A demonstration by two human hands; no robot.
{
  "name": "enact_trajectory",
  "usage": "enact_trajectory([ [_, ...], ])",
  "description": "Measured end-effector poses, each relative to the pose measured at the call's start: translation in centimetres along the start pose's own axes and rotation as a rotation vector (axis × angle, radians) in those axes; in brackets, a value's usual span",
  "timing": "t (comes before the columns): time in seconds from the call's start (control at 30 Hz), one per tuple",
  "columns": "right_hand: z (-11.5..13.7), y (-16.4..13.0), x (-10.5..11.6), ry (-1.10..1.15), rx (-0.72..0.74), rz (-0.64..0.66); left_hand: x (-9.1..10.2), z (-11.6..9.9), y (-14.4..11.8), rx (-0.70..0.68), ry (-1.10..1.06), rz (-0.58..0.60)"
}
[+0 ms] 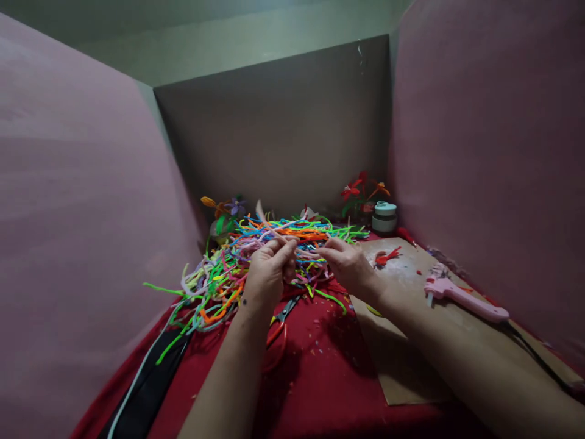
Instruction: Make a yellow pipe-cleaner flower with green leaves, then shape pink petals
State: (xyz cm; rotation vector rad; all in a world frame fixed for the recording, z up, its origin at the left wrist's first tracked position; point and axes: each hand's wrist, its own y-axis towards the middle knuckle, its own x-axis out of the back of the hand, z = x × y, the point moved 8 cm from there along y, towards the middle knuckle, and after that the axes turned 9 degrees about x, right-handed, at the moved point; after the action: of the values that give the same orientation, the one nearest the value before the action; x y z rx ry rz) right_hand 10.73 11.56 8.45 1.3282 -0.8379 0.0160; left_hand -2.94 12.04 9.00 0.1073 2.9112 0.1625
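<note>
A tangled heap of coloured pipe cleaners [237,256] lies on a red cloth [320,378]. My left hand [267,274] and my right hand [347,265] are both raised over the heap's near edge. Between them runs a pale pink pipe cleaner [304,249], pinched by the fingertips of each hand. Red-handled scissors [278,332] lie on the cloth just under my left wrist.
A pink glue gun [461,297] with a black cord rests on a brown cardboard sheet [411,366] at the right. Pipe-cleaner flowers [361,190], a small round container [384,217] and red scraps [386,256] sit further back. Pink panels wall both sides. A black strap [146,390] lies front left.
</note>
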Motion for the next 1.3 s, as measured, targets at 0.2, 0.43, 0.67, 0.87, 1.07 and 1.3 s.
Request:
enact_trajectory([
  [0.2, -0.4, -1.4, 1.4, 0.097, -0.190, -0.180, 2.5, 1.4, 0.7, -0.051, -0.186, -0.178],
  [0.43, -1.0, -3.4, -4.7, 1.334, -0.972, -0.210, 1.1, 4.2, 0.2, -0.011, -0.179, -0.103],
  [0.67, -2.2, -4.2, -4.7, 1.666, -1.092, -0.455, -0.2, 5.2, -0.4, 0.051, 0.019, -0.023],
  [0.87, -1.4, -4.9, -5.6, 1.417, -1.049, -0.244, -1.0, 5.7, -0.3, 0.124, -0.066, 0.052],
  [1.07, -0.6, -4.5, -5.1, 1.163, -0.928, -0.074, -1.0, 6.0, -0.2, 0.136, -0.108, 0.010],
  [1.3, 0.4, -4.6, -5.7, 1.051, -0.868, 0.195, -1.1, 5.9, -0.2, 0.076, -0.001, 0.028],
])
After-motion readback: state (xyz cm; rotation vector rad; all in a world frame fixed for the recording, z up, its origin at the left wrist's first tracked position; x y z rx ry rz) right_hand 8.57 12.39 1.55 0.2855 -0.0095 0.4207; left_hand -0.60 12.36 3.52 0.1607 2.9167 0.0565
